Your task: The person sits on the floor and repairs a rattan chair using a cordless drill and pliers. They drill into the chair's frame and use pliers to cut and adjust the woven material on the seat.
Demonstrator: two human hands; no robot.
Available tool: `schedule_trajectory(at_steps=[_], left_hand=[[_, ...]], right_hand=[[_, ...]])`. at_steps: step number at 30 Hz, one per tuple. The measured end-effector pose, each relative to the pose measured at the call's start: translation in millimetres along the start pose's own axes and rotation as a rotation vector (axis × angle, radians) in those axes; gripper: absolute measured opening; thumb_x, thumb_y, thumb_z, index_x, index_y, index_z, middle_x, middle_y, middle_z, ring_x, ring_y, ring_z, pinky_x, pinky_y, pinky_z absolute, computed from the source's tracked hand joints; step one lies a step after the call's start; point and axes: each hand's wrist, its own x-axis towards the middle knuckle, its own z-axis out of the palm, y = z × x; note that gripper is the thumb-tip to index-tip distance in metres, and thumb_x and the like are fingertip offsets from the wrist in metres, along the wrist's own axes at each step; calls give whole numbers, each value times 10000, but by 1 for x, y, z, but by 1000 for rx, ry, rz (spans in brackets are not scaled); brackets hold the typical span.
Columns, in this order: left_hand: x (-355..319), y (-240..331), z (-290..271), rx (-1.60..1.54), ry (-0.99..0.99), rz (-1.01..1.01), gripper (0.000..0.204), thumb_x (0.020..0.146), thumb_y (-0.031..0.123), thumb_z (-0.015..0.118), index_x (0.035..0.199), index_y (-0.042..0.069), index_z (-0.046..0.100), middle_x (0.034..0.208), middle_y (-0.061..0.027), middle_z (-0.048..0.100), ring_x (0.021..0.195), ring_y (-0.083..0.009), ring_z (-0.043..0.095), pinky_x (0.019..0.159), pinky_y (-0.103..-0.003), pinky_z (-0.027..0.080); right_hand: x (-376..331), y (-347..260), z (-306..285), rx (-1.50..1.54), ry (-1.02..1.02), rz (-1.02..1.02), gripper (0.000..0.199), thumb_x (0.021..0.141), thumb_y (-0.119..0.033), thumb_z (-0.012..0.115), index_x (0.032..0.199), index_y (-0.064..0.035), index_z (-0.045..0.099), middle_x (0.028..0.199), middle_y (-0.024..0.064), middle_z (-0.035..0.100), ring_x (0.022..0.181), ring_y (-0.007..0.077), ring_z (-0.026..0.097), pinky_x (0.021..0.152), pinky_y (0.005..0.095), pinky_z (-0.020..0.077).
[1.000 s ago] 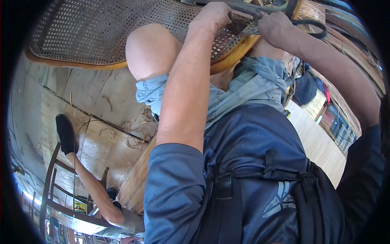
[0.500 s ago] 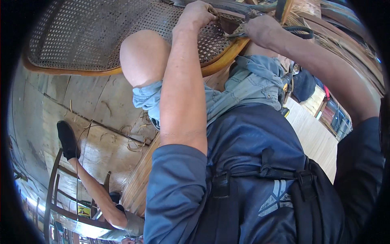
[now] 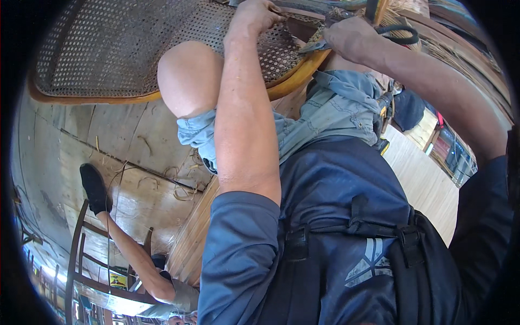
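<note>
A woven cane panel point(image 3: 119, 49) in a curved, honey-brown wooden frame point(image 3: 298, 77) lies across the top, against my bare knee. My left hand point(image 3: 253, 20) is closed at the panel's upper part, its fingertips pinching the dark cane edge. Just right of it, a gap shows between the weave and the frame. My right hand point(image 3: 349, 39) is closed around a tool that looks like scissors, with a black loop handle point(image 3: 401, 35) behind the hand and a greyish tip in front, close to the frame. The fingers hide most of this tool.
Loose cane strips point(image 3: 173, 181) litter the wooden floor point(image 3: 122, 127). At lower left are another person's leg point(image 3: 127, 246) with a black shoe and a dark wooden chair frame point(image 3: 76, 244). Long strips point(image 3: 449, 51) lie at upper right; a pale board point(image 3: 422, 173) is beside my right side.
My left hand has shifted slightly left and up along the cane. The black loop behind my right hand has swung a little wider; the panel stays almost in place.
</note>
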Motion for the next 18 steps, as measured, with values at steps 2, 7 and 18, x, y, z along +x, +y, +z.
schedule_trajectory(at_steps=[2, 7, 18], left_hand=[[2, -3, 1, -119, -37, -57, 224, 799, 120, 694, 1001, 24, 713, 892, -128, 708, 801, -234, 670, 715, -363, 527], [35, -70, 14, -296, -28, -42, 235, 778, 135, 732, 1002, 67, 712, 804, -96, 704, 692, -187, 661, 628, -310, 518], [-7, 0, -3, -262, 15, -178, 200, 819, 104, 681, 991, 6, 712, 799, -108, 693, 677, -174, 632, 610, -333, 496]], right_hand=[[3, -4, -5, -19, -83, 24, 148, 843, -108, 527, 933, -62, 635, 896, 129, 687, 869, 286, 681, 722, 388, 539], [-4, 6, 6, -85, 146, -9, 147, 829, -129, 544, 918, -60, 639, 890, 127, 651, 846, 290, 656, 726, 387, 518], [17, -6, 14, 4, 110, -98, 118, 786, -116, 572, 828, -77, 674, 831, 131, 679, 807, 286, 678, 694, 383, 535]])
